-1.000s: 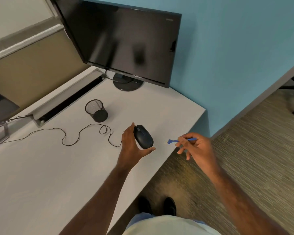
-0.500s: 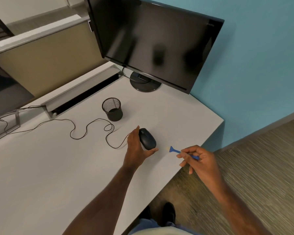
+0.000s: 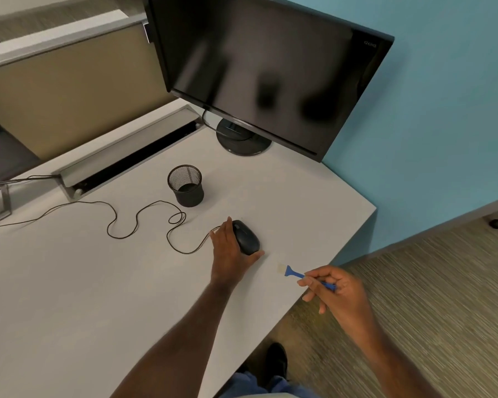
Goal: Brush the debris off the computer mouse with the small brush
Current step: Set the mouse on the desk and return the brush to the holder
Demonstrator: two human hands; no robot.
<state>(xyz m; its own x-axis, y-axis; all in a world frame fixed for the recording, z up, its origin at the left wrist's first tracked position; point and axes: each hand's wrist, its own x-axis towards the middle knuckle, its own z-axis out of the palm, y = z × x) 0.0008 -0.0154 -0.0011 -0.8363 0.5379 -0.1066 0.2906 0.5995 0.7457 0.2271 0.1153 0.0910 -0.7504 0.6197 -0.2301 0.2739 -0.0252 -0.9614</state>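
Note:
A black wired computer mouse (image 3: 246, 236) lies on the white desk (image 3: 69, 282). My left hand (image 3: 229, 251) grips it from the left side, thumb curled under its near end. My right hand (image 3: 335, 291) pinches the blue handle of a small brush (image 3: 292, 272) with pale bristles. The bristles point left toward the mouse and hang over the desk, a short gap to the right of it. The brush does not touch the mouse.
The mouse cable (image 3: 144, 222) loops leftward across the desk. A black mesh cup (image 3: 186, 185) stands behind the mouse. A black monitor (image 3: 265, 70) on a round stand sits at the back, beside a cable trough (image 3: 127, 159). The desk edge (image 3: 354, 242) runs close on the right, above carpet.
My right hand has brought the brush from beyond the desk edge in over the desk, closer to the mouse. The left hand has stayed on the mouse. The camera view has shifted.

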